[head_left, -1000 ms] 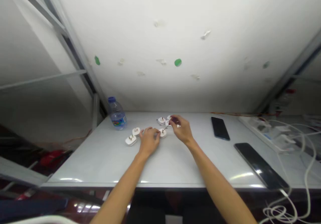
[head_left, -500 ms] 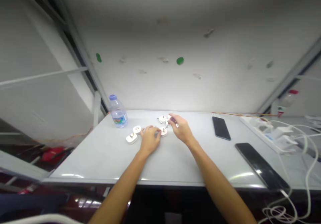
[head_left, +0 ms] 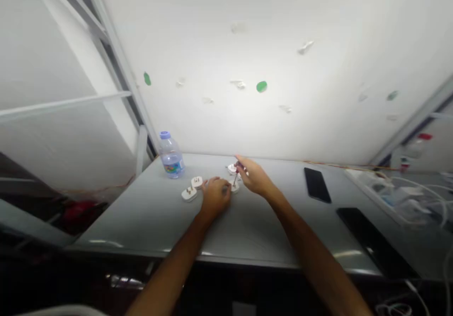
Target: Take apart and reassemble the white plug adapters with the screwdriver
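Note:
Several white wall plugs lie pins-up on the grey table point(head_left: 247, 226). My left hand point(head_left: 214, 197) rests on the table with its fingers closed on one white plug point(head_left: 233, 187). My right hand point(head_left: 253, 177) pinches a small screwdriver point(head_left: 235, 176), held nearly upright with its tip down on that plug. Two more plugs point(head_left: 193, 188) lie just left of my left hand, and another plug point(head_left: 232, 168) sits behind the screwdriver.
A small water bottle point(head_left: 171, 155) with a blue cap stands at the back left of the table. Two black phones point(head_left: 317, 184) lie to the right, one near the front edge. A white power strip with chargers and cables point(head_left: 399, 193) fills the far right.
My right hand has tipped the screwdriver from a slant to nearly upright over the plug. My left hand kept its hold. The camera shifted slightly.

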A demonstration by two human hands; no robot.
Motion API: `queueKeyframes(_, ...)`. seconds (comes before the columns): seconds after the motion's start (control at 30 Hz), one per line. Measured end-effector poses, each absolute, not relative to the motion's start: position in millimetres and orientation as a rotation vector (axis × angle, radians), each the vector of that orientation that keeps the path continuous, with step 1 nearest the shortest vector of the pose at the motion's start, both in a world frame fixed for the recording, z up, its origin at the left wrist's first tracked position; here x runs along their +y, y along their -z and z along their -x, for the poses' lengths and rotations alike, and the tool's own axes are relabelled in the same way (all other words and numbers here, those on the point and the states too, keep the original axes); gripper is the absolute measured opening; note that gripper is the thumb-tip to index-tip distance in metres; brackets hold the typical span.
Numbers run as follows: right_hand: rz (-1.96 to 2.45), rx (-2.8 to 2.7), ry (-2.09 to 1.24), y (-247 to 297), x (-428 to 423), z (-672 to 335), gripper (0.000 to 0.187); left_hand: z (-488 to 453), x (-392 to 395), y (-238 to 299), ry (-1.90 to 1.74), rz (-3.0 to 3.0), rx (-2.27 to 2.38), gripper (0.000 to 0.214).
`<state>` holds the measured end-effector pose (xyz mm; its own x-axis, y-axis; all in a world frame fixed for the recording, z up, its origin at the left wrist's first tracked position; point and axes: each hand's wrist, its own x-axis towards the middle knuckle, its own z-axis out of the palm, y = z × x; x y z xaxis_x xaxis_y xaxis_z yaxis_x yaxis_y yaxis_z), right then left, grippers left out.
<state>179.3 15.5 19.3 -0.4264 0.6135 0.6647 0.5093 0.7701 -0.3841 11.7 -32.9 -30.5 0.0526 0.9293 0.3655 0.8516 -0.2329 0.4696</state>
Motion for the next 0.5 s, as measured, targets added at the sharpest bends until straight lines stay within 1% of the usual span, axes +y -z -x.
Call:
queueKeyframes(0.1,0.854,-2.091,-0.123,-19.7,15.1,-180.8,0.038,-12.1,-34.2,30.5,-0.938,-2.189,1.851,0.019)
queueKeyframes(0.23,0.803,-2.089,-0.146,-18.0,12.7,-181.2,0.043,-11.3,-34.9,30.9,-0.919,-2.208,1.828,0.021)
queueKeyframes(0.37,0.855,-2.101,-0.133,-15.4,10.6,-179.9,0.04,-10.3,-34.4,31.3,-0.913,-2.222,1.821,0.026)
queueKeyframes(0.5,0.833,-2.107,-0.138,-13.9,9.3,-178.2,0.045,-9.9,-33.0,31.4,-0.901,-2.238,1.811,0.024)
